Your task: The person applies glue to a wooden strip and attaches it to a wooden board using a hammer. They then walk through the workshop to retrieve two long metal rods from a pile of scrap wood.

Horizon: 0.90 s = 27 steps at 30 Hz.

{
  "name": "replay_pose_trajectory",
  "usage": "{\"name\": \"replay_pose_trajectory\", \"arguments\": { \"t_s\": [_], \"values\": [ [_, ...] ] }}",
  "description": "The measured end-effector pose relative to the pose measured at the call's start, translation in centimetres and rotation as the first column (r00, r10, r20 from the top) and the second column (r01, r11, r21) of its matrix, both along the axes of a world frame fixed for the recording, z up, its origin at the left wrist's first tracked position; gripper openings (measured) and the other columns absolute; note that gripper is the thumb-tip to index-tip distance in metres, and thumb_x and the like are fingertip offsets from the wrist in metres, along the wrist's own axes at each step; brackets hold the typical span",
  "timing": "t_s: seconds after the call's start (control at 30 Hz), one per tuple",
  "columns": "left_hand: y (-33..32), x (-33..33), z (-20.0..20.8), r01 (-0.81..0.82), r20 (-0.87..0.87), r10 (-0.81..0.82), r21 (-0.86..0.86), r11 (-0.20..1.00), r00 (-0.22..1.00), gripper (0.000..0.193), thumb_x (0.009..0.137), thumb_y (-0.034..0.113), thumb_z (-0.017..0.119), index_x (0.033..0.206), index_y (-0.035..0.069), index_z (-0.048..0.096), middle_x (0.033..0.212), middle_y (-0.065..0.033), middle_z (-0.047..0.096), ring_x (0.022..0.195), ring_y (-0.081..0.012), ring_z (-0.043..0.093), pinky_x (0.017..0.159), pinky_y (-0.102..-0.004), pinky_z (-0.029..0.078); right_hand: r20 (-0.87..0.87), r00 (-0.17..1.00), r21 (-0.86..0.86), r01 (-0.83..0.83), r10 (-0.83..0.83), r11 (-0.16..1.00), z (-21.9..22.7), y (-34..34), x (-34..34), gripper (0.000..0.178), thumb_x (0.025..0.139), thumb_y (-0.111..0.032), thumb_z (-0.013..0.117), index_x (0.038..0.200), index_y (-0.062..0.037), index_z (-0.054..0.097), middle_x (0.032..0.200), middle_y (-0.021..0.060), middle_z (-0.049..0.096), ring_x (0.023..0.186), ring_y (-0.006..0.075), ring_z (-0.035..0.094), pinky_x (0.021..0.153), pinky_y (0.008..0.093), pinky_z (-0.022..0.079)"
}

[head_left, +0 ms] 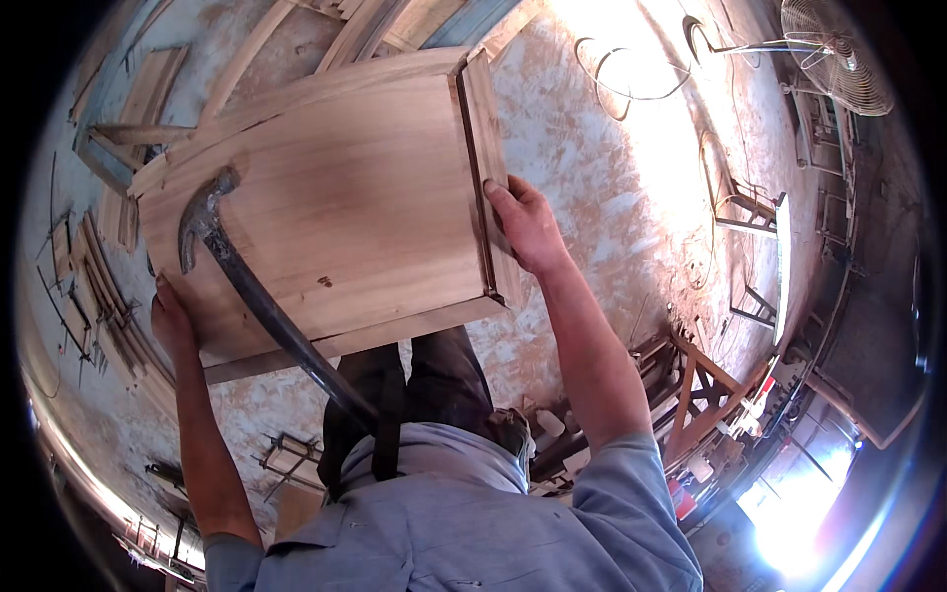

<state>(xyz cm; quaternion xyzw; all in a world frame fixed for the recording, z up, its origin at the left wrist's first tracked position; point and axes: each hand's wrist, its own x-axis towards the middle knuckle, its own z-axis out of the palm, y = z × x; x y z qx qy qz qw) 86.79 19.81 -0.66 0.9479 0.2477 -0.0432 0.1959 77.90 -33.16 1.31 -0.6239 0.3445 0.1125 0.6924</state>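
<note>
Strips of wood [107, 301] lie on the mottled floor [612, 247] at nine o'clock in a workshop, with pale planks [156, 91] stacked at ten. Also at nine, a worker's left hand [176, 324] holds the near-left edge of a wooden panel [365, 197]; one digit points up along the side, and how far the hidden fingers curl cannot be told. A dark claw hammer [266, 308] slants across the panel's left part, its head toward ten o'clock and its handle running down toward five, ending at the waist beside a dark strap [389, 424]. Whether it touches the wood cannot be told.

The panel, pale and bordered by narrow strips, spreads from nine o'clock to twelve, tilted, above dark trousers [449, 370] and a blue-grey shirt [444, 533]. Just right of centre, toward one o'clock, the right hand [528, 225] grips its right edge, thumb on the near face beside a dark groove, the other fingers partly hidden around the side. Farther right, a brown wooden frame [681, 407] leans at four o'clock, and a round fan [838, 59] stands at two.
</note>
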Motion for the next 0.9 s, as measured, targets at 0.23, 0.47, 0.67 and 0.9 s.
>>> {"name": "replay_pose_trajectory", "arguments": {
  "t_s": [0.23,0.47,0.67,0.9],
  "values": [
    [-0.7,-0.3,0.3,-0.008,-0.029,0.010,0.065,0.998,1.000,0.068,0.095,0.058,0.038,0.111,-0.002,0.064,0.102,-0.0246,0.066,0.096,-0.0400,0.062,0.082,-0.0446,0.046,-0.092,0.995,-0.119,-0.046,0.035,0.992,0.7,0.3,0.5,0.041,0.093,-0.031,0.058,0.112,0.0049,0.060,0.091,0.0073,0.066,0.081,0.0105,0.057,0.075,0.0278,0.047],
    [-1.1,-0.4,0.5,0.024,0.006,-0.025,0.107,0.994,1.000,0.069,0.095,0.058,0.036,0.109,-0.004,0.064,0.104,-0.0262,0.065,0.099,-0.0422,0.060,0.084,-0.0467,0.045,-0.011,1.000,-0.119,0.005,-0.007,0.993,-0.4,0.4,0.2,0.040,0.093,-0.030,0.057,0.113,0.0045,0.059,0.088,0.0058,0.065,0.079,0.0105,0.056,0.073,0.0284,0.048],
    [0.3,-0.5,-0.3,0.051,-0.060,-0.046,0.091,0.995,0.997,0.065,0.098,0.051,0.032,0.111,-0.004,0.062,0.106,-0.0274,0.064,0.101,-0.0443,0.059,0.086,-0.0486,0.044,-0.090,0.988,-0.383,-0.149,0.124,0.912,1.7,1.3,0.9,0.038,0.093,-0.031,0.056,0.106,0.0047,0.058,0.082,0.0138,0.065,0.078,0.0140,0.058,0.072,0.0324,0.048],
    [-1.2,-1.4,1.4,0.179,0.297,-0.396,0.558,0.810,0.869,0.049,0.097,0.040,0.045,0.124,0.000,0.055,0.095,-0.0218,0.066,0.092,-0.0389,0.061,0.083,-0.0465,0.046,0.016,0.995,-0.279,-0.087,0.095,0.956,-0.4,0.8,0.1,0.045,0.092,-0.034,0.058,0.114,0.0048,0.056,0.086,0.0133,0.066,0.080,0.0178,0.060,0.073,0.0333,0.048]
  ]
}}
